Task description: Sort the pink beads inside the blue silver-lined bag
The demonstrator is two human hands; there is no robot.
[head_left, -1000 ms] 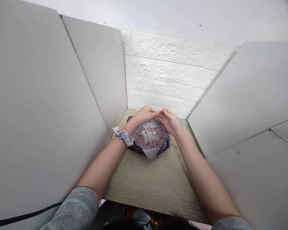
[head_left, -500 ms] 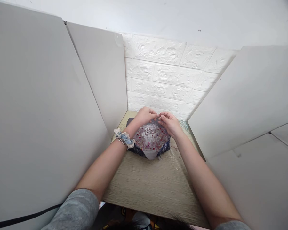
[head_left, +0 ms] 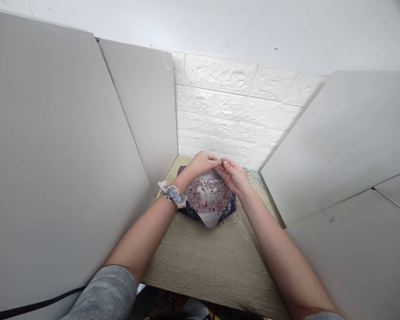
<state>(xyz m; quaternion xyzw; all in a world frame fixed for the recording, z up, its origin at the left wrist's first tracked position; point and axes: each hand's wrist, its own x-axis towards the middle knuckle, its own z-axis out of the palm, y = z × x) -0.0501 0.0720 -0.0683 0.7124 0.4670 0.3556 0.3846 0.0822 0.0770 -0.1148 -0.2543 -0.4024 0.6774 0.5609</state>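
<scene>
A dark blue tray (head_left: 229,208) with a silvery lining sits at the far end of the wooden table (head_left: 210,262); it holds several small pink, red and purple beads (head_left: 207,194). My left hand (head_left: 200,162) and my right hand (head_left: 232,175) hover over the tray's far edge, fingertips pinched and meeting. Something tiny seems held between them, but it is too small to make out. A blue and white scrunchie with a chain bracelet (head_left: 172,194) is on my left wrist.
White foam boards (head_left: 70,155) wall in the table on the left and right (head_left: 336,146). A white brick-pattern wall (head_left: 226,111) closes the back. A black cable (head_left: 30,302) runs at the lower left. Crinkled clear plastic (head_left: 255,175) lies right of the tray.
My hands have stayed over the tray's far edge, with the fingertips drawing closer together. The view has tilted slightly, so everything sits a little lower in frame.
</scene>
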